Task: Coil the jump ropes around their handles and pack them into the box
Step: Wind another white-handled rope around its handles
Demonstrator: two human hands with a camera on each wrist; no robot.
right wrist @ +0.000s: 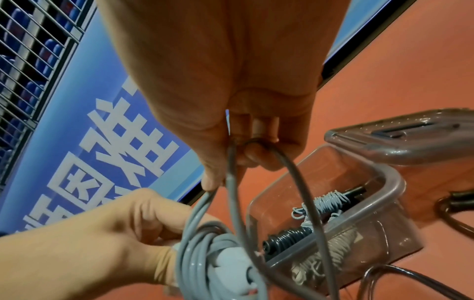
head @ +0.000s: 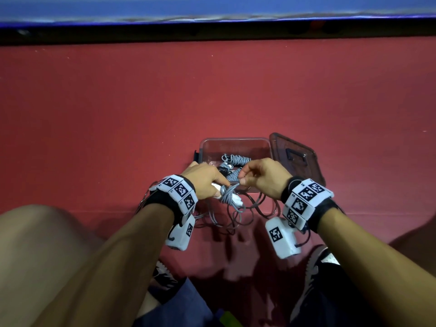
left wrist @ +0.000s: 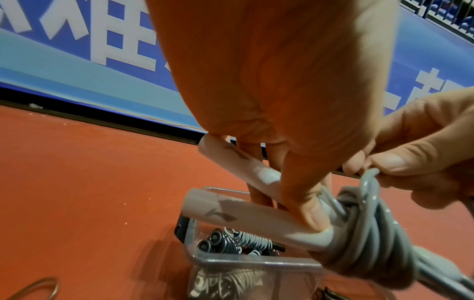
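Note:
My left hand (head: 205, 178) grips the two white handles (left wrist: 238, 219) of a jump rope, held side by side just in front of the clear plastic box (head: 236, 143). Grey rope (left wrist: 364, 235) is wound in several turns round the handles' ends. My right hand (head: 259, 175) pinches a loop of that grey rope (right wrist: 231, 174) above the coil. The rest of the rope (head: 236, 213) trails loose on the red floor below my hands. Coiled jump ropes (head: 236, 160) in grey and black lie inside the box (right wrist: 392, 182).
The box's dark lid (head: 297, 156) lies open on the red floor to the right of the box. Another dark rope loop (right wrist: 451, 211) lies near it. A blue banner wall (head: 212, 8) runs along the far edge. My knees and shoes (head: 316, 267) are below.

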